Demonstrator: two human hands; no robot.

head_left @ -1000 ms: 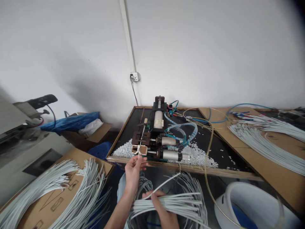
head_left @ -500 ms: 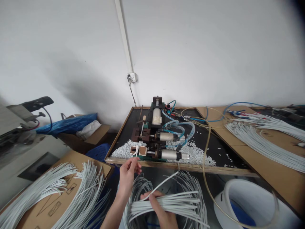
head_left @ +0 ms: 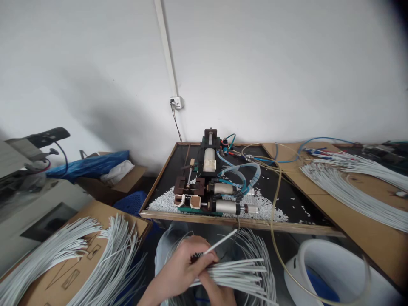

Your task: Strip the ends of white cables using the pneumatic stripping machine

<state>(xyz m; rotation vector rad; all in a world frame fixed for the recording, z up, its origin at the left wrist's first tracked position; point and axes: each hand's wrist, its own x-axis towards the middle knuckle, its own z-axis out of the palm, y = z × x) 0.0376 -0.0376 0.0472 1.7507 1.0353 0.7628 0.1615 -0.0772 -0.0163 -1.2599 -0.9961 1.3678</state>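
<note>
Head view: both hands work at the six o'clock edge of the frame, directly below the bench. The left hand (head_left: 183, 265) lies over the bundle of white cables (head_left: 236, 272), thumb and fingertips pinched narrowly on a single cable (head_left: 221, 241) whose free end slants up toward one o'clock. The right hand (head_left: 216, 293) sits beneath and is mostly hidden; it appears to clasp the bundle from below, though its closure cannot be told for certain. Judged step: one cable is being separated from the bundle. The next move would call for drawing it clear without snagging its neighbours and lining its end up with the small jaw block (head_left: 186, 200) at the near left of the pneumatic stripping fixture (head_left: 210, 182), at twelve o'clock from the hands. Containers: the black framed tray (head_left: 293, 204) carrying the fixture holds heaps of white insulation offcuts (head_left: 162, 200) about its base. A white bucket (head_left: 334, 272) at four o'clock shows something blue inside, not identifiable. A cardboard box (head_left: 127, 180) at ten o'clock holds blue and white plastic bags. Flattened cardboard (head_left: 79, 263) at eight o'clock bears further white cables, as does the bench at three o'clock.
</note>
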